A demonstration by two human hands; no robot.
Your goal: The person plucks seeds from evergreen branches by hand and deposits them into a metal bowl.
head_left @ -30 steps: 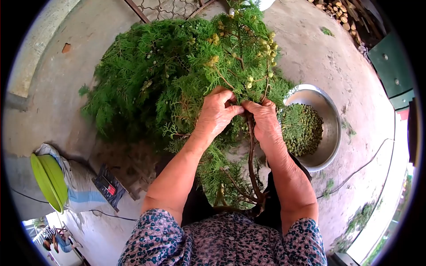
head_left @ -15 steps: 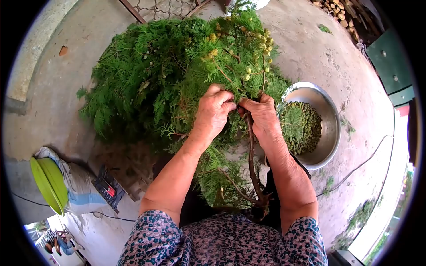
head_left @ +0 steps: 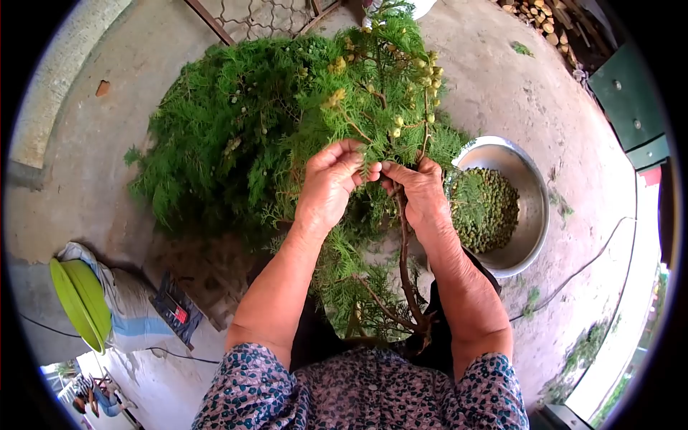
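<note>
A conifer branch (head_left: 407,276) with a bare brown stem stands between my forearms, its cut end by my lap and its leafy top pointing away from me. Round yellow-green cones (head_left: 430,77) cluster near that top. My right hand (head_left: 424,192) is closed around the branch partway up, thumb towards the left hand. Beside it, my left hand (head_left: 326,183) pinches a small green sprig (head_left: 365,163) between thumb and fingers. Just right of my right hand is a metal basin (head_left: 539,215) holding many small green cones (head_left: 494,215), partly covered by foliage.
A heap of leafy branches (head_left: 215,122) lies ahead on the left. On the left stand a lime-green basin (head_left: 75,301) and a sack (head_left: 132,304). Stacked firewood (head_left: 548,25) and a green metal box (head_left: 627,100) are at far right. A cable (head_left: 584,269) crosses the concrete floor.
My left hand has shifted slightly left and turned, its fingers now showing a sprig in the pinch. The right hand stays on the branch almost unmoved.
</note>
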